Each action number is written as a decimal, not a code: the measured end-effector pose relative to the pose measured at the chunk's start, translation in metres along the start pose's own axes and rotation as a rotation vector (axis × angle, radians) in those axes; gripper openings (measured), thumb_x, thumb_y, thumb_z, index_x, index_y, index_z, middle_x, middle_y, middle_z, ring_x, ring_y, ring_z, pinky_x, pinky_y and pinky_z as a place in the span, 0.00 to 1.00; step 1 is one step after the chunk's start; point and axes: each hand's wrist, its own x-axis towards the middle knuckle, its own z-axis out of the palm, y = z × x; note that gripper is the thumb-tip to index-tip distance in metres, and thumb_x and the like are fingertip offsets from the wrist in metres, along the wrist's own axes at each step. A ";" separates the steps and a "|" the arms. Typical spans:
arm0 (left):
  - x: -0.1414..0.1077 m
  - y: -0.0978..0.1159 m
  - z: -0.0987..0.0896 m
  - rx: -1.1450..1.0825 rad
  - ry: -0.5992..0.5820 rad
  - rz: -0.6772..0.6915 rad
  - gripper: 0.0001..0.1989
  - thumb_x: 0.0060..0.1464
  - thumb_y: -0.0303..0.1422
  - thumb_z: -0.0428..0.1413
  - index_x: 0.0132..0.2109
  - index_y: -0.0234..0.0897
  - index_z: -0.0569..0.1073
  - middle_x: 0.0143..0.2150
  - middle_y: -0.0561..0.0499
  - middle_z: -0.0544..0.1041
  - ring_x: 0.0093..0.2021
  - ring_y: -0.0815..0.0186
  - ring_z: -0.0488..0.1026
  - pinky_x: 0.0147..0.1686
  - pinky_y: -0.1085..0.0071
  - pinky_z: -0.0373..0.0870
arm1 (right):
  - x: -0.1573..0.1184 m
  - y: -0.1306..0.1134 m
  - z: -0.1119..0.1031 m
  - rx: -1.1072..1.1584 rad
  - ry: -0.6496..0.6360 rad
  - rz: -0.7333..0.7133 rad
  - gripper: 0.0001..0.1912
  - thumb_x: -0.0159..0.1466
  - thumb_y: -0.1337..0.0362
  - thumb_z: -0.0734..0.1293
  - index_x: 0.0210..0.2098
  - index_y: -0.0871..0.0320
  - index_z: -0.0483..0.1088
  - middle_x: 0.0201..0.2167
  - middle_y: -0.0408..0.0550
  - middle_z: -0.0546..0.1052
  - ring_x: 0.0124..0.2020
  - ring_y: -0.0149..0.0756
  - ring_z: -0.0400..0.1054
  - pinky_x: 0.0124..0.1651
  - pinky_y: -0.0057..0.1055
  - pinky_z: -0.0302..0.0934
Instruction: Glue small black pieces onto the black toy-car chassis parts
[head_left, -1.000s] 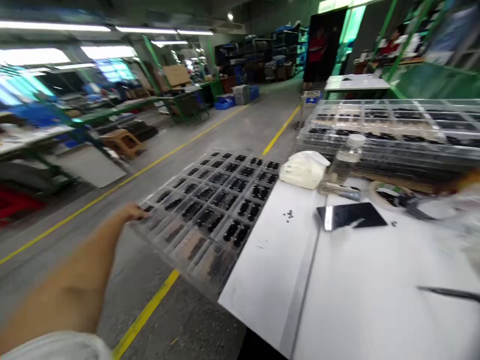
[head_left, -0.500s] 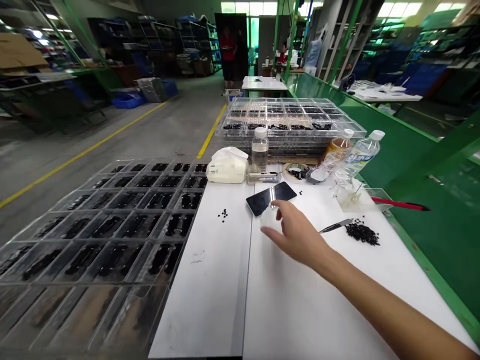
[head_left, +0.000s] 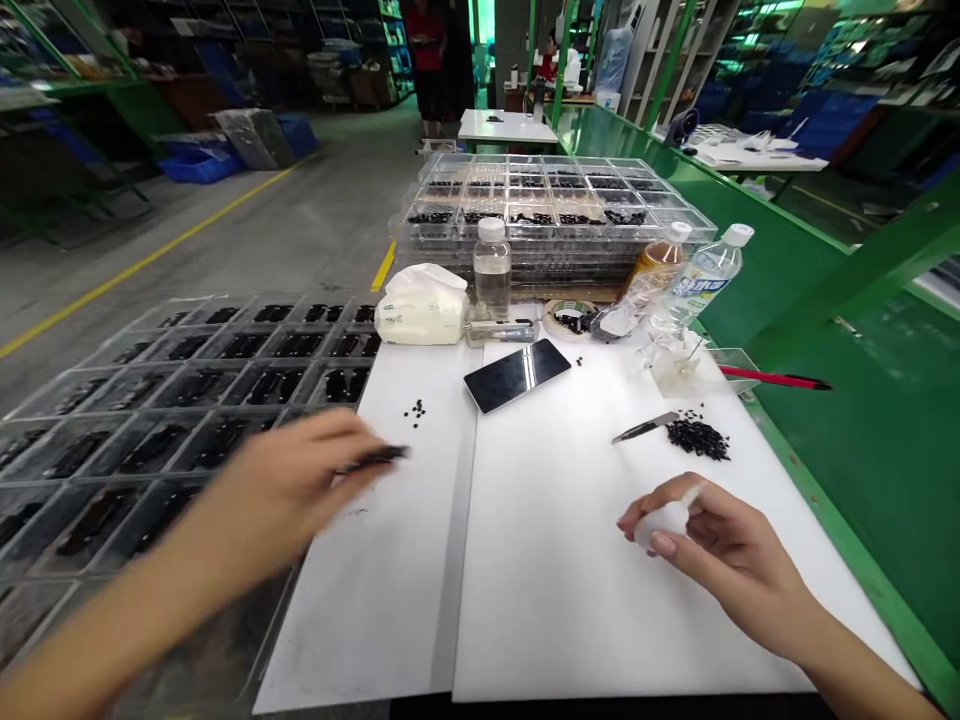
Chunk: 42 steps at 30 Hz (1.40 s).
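My left hand (head_left: pixel 307 480), smeared by motion, pinches a thin black plastic part (head_left: pixel 375 456) over the left edge of the white tabletop (head_left: pixel 540 600). My right hand (head_left: pixel 720 560) is curled round a small white squeeze bottle (head_left: pixel 664 522) with a narrow tip, above the table's right side. Beyond that hand lie tweezers (head_left: pixel 645 428) beside a pile of tiny black pieces (head_left: pixel 699 439). A few loose black pieces (head_left: pixel 416 411) are scattered ahead of my left hand. Under my left arm spreads a clear compartment tray (head_left: pixel 255 385) of black parts.
A phone (head_left: pixel 517 376) lies mid-table. Behind it stand a tissue pack (head_left: pixel 421 310), a water bottle (head_left: pixel 492 275), a tape roll (head_left: pixel 559 318) and two leaning drink bottles (head_left: pixel 709 275). Stacked clear trays (head_left: pixel 540 240) rise at the back. A red pen (head_left: pixel 776 377) juts over the right edge.
My left hand has come into view with a black part. My right hand has moved right and nearer to me, away from the phone, with the white bottle in it. The view has tilted down.
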 end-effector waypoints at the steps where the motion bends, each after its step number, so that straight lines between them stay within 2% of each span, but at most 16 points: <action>1: 0.013 0.015 0.021 0.000 -0.054 0.064 0.06 0.74 0.30 0.59 0.48 0.35 0.81 0.42 0.55 0.80 0.33 0.71 0.77 0.32 0.76 0.76 | -0.004 0.006 -0.005 0.010 0.038 -0.004 0.12 0.72 0.51 0.74 0.45 0.53 0.80 0.42 0.51 0.84 0.40 0.39 0.78 0.42 0.33 0.73; 4: 0.055 0.059 0.076 0.095 -0.147 0.215 0.08 0.66 0.18 0.59 0.45 0.33 0.79 0.41 0.53 0.80 0.33 0.69 0.75 0.27 0.75 0.70 | -0.012 0.017 -0.022 0.042 0.186 0.011 0.14 0.67 0.50 0.79 0.43 0.52 0.84 0.35 0.49 0.83 0.36 0.37 0.77 0.42 0.31 0.74; 6: 0.072 0.077 0.095 0.180 -0.168 0.291 0.12 0.63 0.14 0.58 0.47 0.31 0.79 0.44 0.50 0.81 0.37 0.66 0.77 0.29 0.73 0.72 | -0.016 0.023 -0.034 0.064 0.280 0.034 0.14 0.64 0.50 0.81 0.44 0.50 0.86 0.35 0.48 0.83 0.38 0.37 0.77 0.44 0.29 0.75; 8: 0.073 0.082 0.097 0.244 -0.176 0.335 0.18 0.62 0.11 0.55 0.54 0.28 0.79 0.50 0.44 0.82 0.41 0.62 0.79 0.33 0.69 0.75 | -0.020 0.031 -0.047 0.096 0.356 0.062 0.15 0.61 0.52 0.83 0.44 0.49 0.87 0.34 0.48 0.83 0.39 0.38 0.78 0.43 0.28 0.75; 11: 0.054 0.070 0.080 0.299 -0.167 0.357 0.29 0.58 0.08 0.50 0.64 0.23 0.75 0.61 0.35 0.80 0.49 0.53 0.80 0.37 0.61 0.77 | -0.025 0.047 -0.064 0.193 0.404 0.076 0.17 0.55 0.52 0.86 0.41 0.51 0.88 0.32 0.51 0.84 0.35 0.40 0.78 0.37 0.30 0.74; 14: 0.037 0.063 0.061 0.308 -0.095 0.381 0.28 0.59 0.07 0.50 0.63 0.21 0.75 0.54 0.33 0.80 0.48 0.49 0.78 0.38 0.56 0.73 | -0.023 0.057 -0.069 0.335 0.414 0.069 0.19 0.52 0.51 0.87 0.40 0.51 0.89 0.36 0.54 0.84 0.32 0.39 0.76 0.33 0.32 0.71; 16: 0.041 0.073 0.057 0.247 -0.035 0.426 0.21 0.63 0.11 0.52 0.60 0.20 0.76 0.47 0.36 0.79 0.45 0.50 0.76 0.39 0.55 0.72 | -0.018 0.056 -0.066 0.432 0.419 0.063 0.20 0.53 0.49 0.87 0.41 0.50 0.89 0.33 0.51 0.81 0.27 0.32 0.69 0.28 0.29 0.64; 19: 0.069 0.109 0.071 0.100 -0.033 0.549 0.08 0.69 0.21 0.56 0.49 0.27 0.80 0.44 0.41 0.78 0.42 0.54 0.75 0.35 0.58 0.71 | -0.006 0.047 -0.059 0.536 0.414 0.059 0.21 0.59 0.44 0.82 0.43 0.52 0.88 0.21 0.41 0.64 0.21 0.24 0.54 0.25 0.26 0.54; 21: 0.093 0.138 0.088 0.042 -0.092 0.599 0.07 0.67 0.23 0.59 0.39 0.33 0.78 0.41 0.44 0.77 0.37 0.57 0.73 0.30 0.60 0.68 | 0.001 0.041 -0.057 0.566 0.414 0.051 0.23 0.64 0.40 0.77 0.41 0.54 0.87 0.19 0.39 0.56 0.21 0.25 0.52 0.25 0.26 0.53; 22: 0.103 0.150 0.096 0.018 -0.114 0.622 0.09 0.66 0.22 0.59 0.35 0.35 0.77 0.40 0.45 0.77 0.35 0.59 0.71 0.28 0.61 0.66 | 0.005 0.039 -0.057 0.573 0.419 0.042 0.24 0.66 0.39 0.75 0.40 0.54 0.87 0.20 0.39 0.56 0.21 0.26 0.53 0.25 0.27 0.53; 24: 0.114 0.165 0.110 -0.041 -0.092 0.665 0.06 0.66 0.22 0.59 0.41 0.33 0.79 0.46 0.44 0.79 0.37 0.61 0.72 0.29 0.63 0.68 | 0.009 0.038 -0.058 0.577 0.441 0.008 0.23 0.66 0.39 0.75 0.39 0.52 0.87 0.20 0.41 0.60 0.22 0.27 0.55 0.25 0.28 0.55; 26: 0.114 0.167 0.120 -0.108 -0.039 0.674 0.11 0.68 0.23 0.58 0.54 0.28 0.81 0.51 0.41 0.80 0.40 0.61 0.75 0.31 0.63 0.72 | 0.012 0.039 -0.060 0.565 0.470 -0.027 0.19 0.64 0.42 0.77 0.38 0.50 0.87 0.20 0.42 0.62 0.22 0.28 0.57 0.24 0.28 0.56; 28: 0.107 0.163 0.126 -0.163 -0.023 0.640 0.16 0.70 0.26 0.59 0.61 0.24 0.79 0.43 0.43 0.80 0.35 0.61 0.74 0.27 0.62 0.71 | 0.012 0.042 -0.060 0.539 0.499 -0.051 0.15 0.61 0.46 0.81 0.36 0.51 0.87 0.20 0.41 0.63 0.22 0.28 0.57 0.23 0.27 0.55; 31: 0.095 0.163 0.134 -0.198 -0.065 0.599 0.18 0.71 0.32 0.61 0.59 0.19 0.80 0.28 0.51 0.73 0.24 0.62 0.67 0.17 0.62 0.63 | 0.009 0.046 -0.057 0.466 0.554 -0.071 0.17 0.65 0.45 0.78 0.35 0.53 0.86 0.20 0.43 0.67 0.21 0.30 0.60 0.22 0.30 0.57; 36: 0.090 0.187 0.147 -0.314 0.014 0.608 0.13 0.63 0.26 0.66 0.51 0.21 0.84 0.28 0.47 0.77 0.22 0.60 0.68 0.15 0.60 0.62 | -0.004 0.049 -0.050 0.268 0.586 -0.070 0.14 0.70 0.50 0.76 0.36 0.54 0.86 0.36 0.51 0.86 0.25 0.37 0.75 0.27 0.37 0.69; 42: 0.096 0.186 0.151 -0.370 -0.008 0.522 0.17 0.67 0.33 0.66 0.54 0.20 0.83 0.27 0.47 0.78 0.21 0.61 0.69 0.12 0.59 0.65 | -0.009 0.048 -0.051 0.035 0.556 -0.077 0.12 0.76 0.60 0.70 0.38 0.50 0.85 0.28 0.45 0.83 0.23 0.36 0.74 0.25 0.36 0.66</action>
